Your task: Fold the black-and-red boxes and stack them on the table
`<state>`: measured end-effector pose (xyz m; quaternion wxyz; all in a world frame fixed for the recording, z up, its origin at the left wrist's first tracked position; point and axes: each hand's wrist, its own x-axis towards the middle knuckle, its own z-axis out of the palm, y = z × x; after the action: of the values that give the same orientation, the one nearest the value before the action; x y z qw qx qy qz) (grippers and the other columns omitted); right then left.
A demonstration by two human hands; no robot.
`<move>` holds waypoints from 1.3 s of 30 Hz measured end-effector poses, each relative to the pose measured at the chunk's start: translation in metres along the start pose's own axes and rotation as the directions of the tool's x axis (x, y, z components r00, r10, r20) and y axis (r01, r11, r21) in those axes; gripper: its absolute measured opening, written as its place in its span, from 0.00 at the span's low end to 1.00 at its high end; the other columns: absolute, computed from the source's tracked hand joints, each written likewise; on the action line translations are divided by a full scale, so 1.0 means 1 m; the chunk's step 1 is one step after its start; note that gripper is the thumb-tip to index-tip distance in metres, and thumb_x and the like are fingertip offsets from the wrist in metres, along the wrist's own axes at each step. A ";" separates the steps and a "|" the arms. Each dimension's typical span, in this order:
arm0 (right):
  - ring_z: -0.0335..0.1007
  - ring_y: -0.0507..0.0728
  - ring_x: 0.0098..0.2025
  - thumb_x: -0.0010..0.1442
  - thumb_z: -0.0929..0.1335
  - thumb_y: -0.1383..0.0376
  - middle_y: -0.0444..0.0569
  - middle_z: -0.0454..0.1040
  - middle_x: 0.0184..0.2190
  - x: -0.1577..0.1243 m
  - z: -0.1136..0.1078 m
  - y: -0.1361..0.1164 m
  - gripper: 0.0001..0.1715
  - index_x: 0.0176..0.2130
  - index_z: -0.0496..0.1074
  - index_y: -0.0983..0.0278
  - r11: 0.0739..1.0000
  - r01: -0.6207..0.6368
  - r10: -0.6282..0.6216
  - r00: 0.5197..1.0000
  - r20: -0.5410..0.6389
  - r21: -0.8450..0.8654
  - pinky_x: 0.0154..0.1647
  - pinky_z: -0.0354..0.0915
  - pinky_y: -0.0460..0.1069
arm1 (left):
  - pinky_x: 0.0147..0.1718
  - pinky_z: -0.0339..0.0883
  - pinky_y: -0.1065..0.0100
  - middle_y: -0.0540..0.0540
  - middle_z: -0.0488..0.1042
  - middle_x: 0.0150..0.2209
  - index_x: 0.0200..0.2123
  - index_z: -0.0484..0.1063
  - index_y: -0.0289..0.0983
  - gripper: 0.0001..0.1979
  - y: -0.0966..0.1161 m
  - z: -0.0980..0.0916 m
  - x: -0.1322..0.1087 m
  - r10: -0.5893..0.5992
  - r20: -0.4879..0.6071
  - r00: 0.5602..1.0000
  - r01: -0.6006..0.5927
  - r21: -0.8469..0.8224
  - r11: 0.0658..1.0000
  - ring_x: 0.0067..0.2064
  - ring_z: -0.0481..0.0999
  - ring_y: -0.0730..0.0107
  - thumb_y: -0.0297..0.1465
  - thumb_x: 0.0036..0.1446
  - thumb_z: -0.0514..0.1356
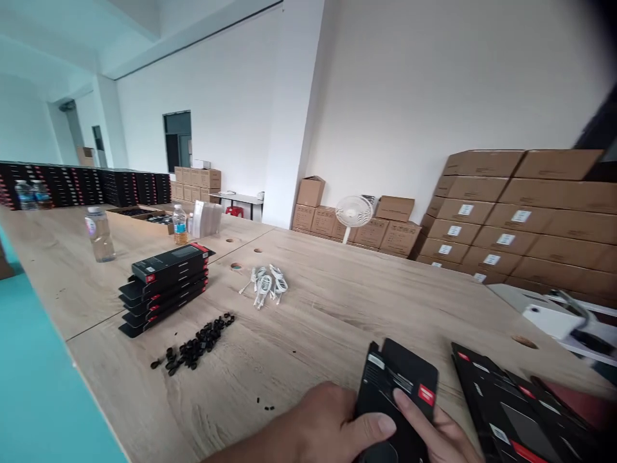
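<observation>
We hold a flat black cardboard box w/ red tab (398,392) in both hands, left hand (328,421) & right hand (441,437), fingers clasping it over the light wooden table (337,308).

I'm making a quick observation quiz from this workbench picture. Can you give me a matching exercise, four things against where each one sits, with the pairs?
Things:
1. black box
2. stack of black boxes
3. white cables
4. white fan

Places:
A. on the floor, among cartons by the wall
B. held in both hands, near table edge
C. mid-table, in a loose bundle
D. left part of the table, behind small black pieces

Pairs: 1-B, 2-D, 3-C, 4-A
</observation>
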<state>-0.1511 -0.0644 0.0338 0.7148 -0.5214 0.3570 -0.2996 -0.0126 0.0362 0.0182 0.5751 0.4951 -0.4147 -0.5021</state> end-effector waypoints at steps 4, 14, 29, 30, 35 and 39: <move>0.75 0.63 0.35 0.46 0.75 0.50 0.52 0.80 0.34 -0.008 0.017 0.007 0.29 0.43 0.75 0.64 0.997 0.081 -0.080 0.996 0.037 -0.017 0.34 0.71 0.54 | 0.22 0.53 0.72 0.52 0.66 0.19 0.23 0.74 0.33 0.23 0.009 -0.007 0.004 0.043 -0.017 0.999 -0.043 0.017 0.999 0.21 0.59 0.77 0.50 0.48 0.61; 0.70 0.57 0.37 0.53 0.72 0.51 0.46 0.73 0.34 -0.010 0.024 0.033 0.40 0.59 0.60 0.63 0.969 0.214 -0.200 0.973 0.119 -0.125 0.42 0.67 0.52 | 0.31 0.65 0.69 0.46 0.77 0.29 0.45 0.74 0.32 0.21 0.014 -0.032 0.016 0.161 -0.250 0.955 -0.148 0.070 0.986 0.31 0.73 0.68 0.40 0.51 0.63; 0.70 0.59 0.46 0.54 0.69 0.47 0.49 0.74 0.42 -0.004 0.018 0.031 0.47 0.64 0.51 0.61 0.960 0.266 -0.268 0.963 -0.006 -0.086 0.50 0.65 0.54 | 0.43 0.69 0.64 0.44 0.76 0.44 0.60 0.52 0.43 0.29 -0.005 -0.008 0.010 0.233 -0.172 0.957 -0.243 -0.035 0.970 0.42 0.75 0.66 0.41 0.59 0.57; 0.70 0.59 0.49 0.54 0.69 0.48 0.51 0.74 0.47 -0.004 0.019 0.030 0.47 0.64 0.52 0.60 0.963 0.261 -0.261 0.965 0.011 -0.065 0.53 0.64 0.54 | 0.42 0.69 0.66 0.45 0.76 0.43 0.59 0.54 0.42 0.28 -0.005 -0.008 0.010 0.235 -0.174 0.956 -0.244 -0.033 0.969 0.41 0.75 0.67 0.41 0.59 0.57; 0.60 0.60 0.61 0.51 0.71 0.52 0.51 0.63 0.62 -0.005 0.019 0.028 0.42 0.61 0.58 0.58 0.968 0.249 -0.249 0.968 0.041 0.003 0.60 0.59 0.55 | 0.35 0.65 0.70 0.48 0.76 0.38 0.50 0.63 0.39 0.20 -0.006 -0.009 0.014 0.229 -0.155 0.961 -0.239 -0.055 0.969 0.35 0.71 0.73 0.41 0.57 0.59; 0.69 0.59 0.50 0.51 0.71 0.52 0.47 0.74 0.50 -0.003 0.020 0.030 0.29 0.51 0.67 0.57 0.967 0.253 -0.253 0.967 0.024 -0.016 0.52 0.65 0.53 | 0.35 0.63 0.71 0.50 0.72 0.34 0.40 0.67 0.36 0.15 -0.007 -0.006 0.014 0.243 -0.155 0.958 -0.254 -0.052 0.966 0.35 0.69 0.73 0.41 0.56 0.61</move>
<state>-0.1351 -0.0432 0.0099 0.6696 -0.5728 0.2824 -0.3791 -0.0054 0.0230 0.0096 0.6799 0.4540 -0.4120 -0.4024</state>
